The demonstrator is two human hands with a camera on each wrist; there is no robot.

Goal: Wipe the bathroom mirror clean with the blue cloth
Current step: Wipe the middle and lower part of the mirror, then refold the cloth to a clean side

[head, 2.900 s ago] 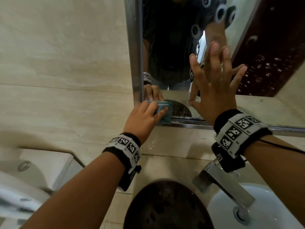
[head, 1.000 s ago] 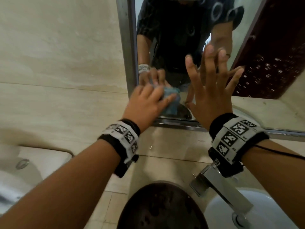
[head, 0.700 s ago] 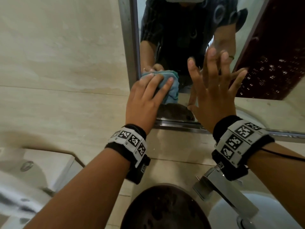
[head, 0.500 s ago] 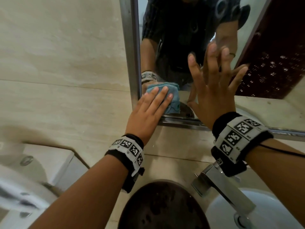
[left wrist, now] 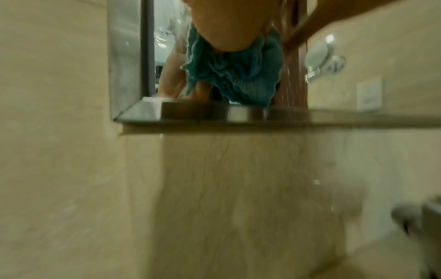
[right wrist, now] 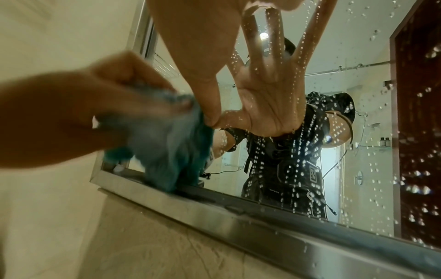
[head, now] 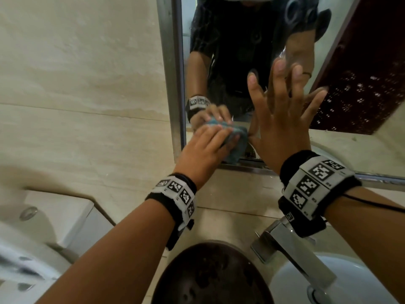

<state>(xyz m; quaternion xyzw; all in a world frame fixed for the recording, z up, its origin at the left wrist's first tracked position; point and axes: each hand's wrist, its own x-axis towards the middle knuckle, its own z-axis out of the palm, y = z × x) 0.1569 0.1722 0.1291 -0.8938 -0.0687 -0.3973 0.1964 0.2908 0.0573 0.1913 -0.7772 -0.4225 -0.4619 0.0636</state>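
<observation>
The mirror (head: 241,51) hangs in a steel frame (head: 175,84) on the tiled wall. My left hand (head: 203,150) holds the bunched blue cloth (head: 237,148) against the glass at the lower left corner, fingers bent over its top. The cloth's lower edge touches the bottom frame rail (right wrist: 238,213). In the left wrist view the cloth (left wrist: 233,79) hangs crumpled under my palm (left wrist: 229,28). My right hand (head: 282,119) lies flat on the glass just right of the cloth, fingers spread. From the right wrist, its thumb (right wrist: 210,94) meets the cloth (right wrist: 171,147).
Water drops cover the mirror glass (right wrist: 417,169) right of my right hand. Below stand a chrome tap (head: 291,249), a white basin (head: 306,281) and a dark round bowl (head: 210,275). A white toilet cistern (head: 54,213) sits at the lower left.
My left hand rubbed the cloth up along the left frame, then came back down to the bottom rail and slightly right. The right hand has stayed flat on the glass.
</observation>
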